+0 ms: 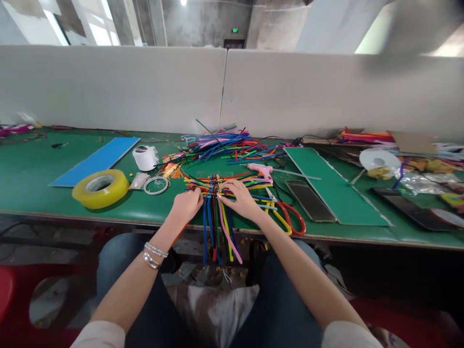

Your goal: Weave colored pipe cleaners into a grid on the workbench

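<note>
A woven panel of multicoloured pipe cleaners (212,189) is held flat at the near edge of the green table (29,176), and its long ends (217,237) are left hanging over that edge. The fingers (197,193) of the left hand (186,204) are pinched together on the crossed stems, and those of the right hand (237,199) are clamped on them from the other side. The weave could be loosened if either grip is relaxed, or dragged towards the edge by the weight of the hanging ends. Stems could be snagged on the red-handled scissors (290,218) or the pink hot glue gun (261,171), both close on the right. A loose pile of pipe cleaners (232,147) is heaped on the far side, a yellow tape roll (100,188) lies to the left, and no legible writing can be made out.
</note>
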Demonstrator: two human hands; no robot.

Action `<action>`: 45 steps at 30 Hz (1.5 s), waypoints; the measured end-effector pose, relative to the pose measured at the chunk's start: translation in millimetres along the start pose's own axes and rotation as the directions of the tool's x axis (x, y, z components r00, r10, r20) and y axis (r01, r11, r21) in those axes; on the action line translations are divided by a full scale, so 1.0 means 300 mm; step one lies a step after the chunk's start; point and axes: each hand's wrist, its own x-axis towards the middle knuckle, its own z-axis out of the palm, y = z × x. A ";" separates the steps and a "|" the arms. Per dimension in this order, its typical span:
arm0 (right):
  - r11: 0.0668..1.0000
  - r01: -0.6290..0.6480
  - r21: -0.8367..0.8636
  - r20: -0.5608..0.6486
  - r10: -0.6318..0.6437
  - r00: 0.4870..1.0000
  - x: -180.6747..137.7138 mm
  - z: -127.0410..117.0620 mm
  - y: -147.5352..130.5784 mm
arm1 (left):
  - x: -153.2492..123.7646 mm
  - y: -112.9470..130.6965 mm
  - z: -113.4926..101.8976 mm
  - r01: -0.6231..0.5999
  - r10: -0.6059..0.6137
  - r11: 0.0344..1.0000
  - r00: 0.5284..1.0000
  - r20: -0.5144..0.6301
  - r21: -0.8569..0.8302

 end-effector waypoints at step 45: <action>0.956 0.231 0.183 0.469 -0.291 0.834 -0.026 0.043 -0.116 | 0.085 -0.064 0.074 -0.330 0.317 0.936 0.942 -0.114 -0.125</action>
